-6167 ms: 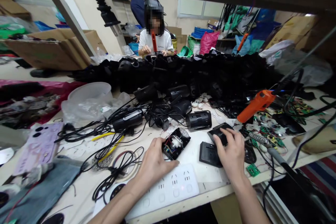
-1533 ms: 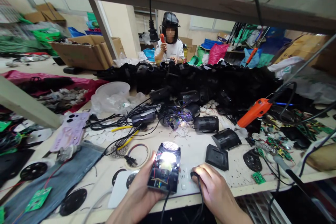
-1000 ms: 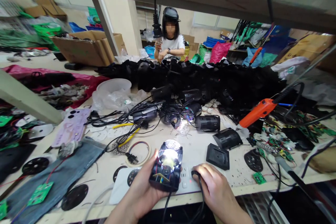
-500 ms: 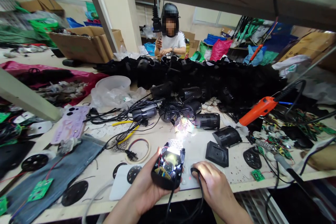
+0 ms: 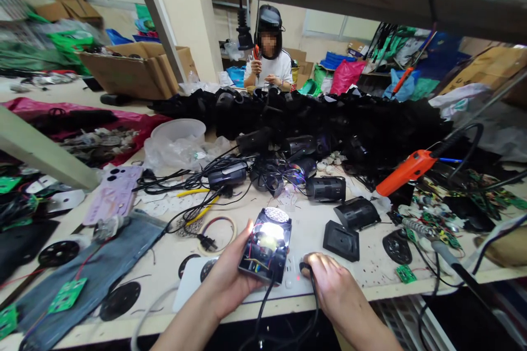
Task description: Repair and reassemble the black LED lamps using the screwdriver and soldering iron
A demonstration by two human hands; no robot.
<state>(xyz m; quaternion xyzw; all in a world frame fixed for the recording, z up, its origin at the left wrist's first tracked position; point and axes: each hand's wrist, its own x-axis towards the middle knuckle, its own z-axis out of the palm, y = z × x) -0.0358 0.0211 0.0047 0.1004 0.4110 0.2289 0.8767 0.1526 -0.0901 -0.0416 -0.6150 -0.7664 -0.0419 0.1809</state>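
My left hand (image 5: 235,274) is closed round the side of an open black lamp housing (image 5: 265,258), with wires and small parts showing inside. A white light glows in it, and a round, dotted lens (image 5: 276,215) sits at its far end. From its near end a black cord (image 5: 264,307) hangs over the table edge. Low on the right, my right hand (image 5: 335,285) grips a black plug (image 5: 305,267) with its cord looping down. The plug is at a flat white panel (image 5: 293,279) with a small red light; whether it is pushed in, I cannot tell.
Black housings (image 5: 326,190), a black square base (image 5: 341,241) and tangled cords lie ahead. An orange screwdriver (image 5: 405,171) hangs at right above green circuit boards. A roll of tape (image 5: 218,233) and purple phone (image 5: 112,194) lie left. Across the table sits a co-worker (image 5: 272,66).
My left hand has tilted the housing, so its lens now shows and the bright patch on the table has gone. My right hand stays at the panel. The co-worker's raised hand has shifted slightly.
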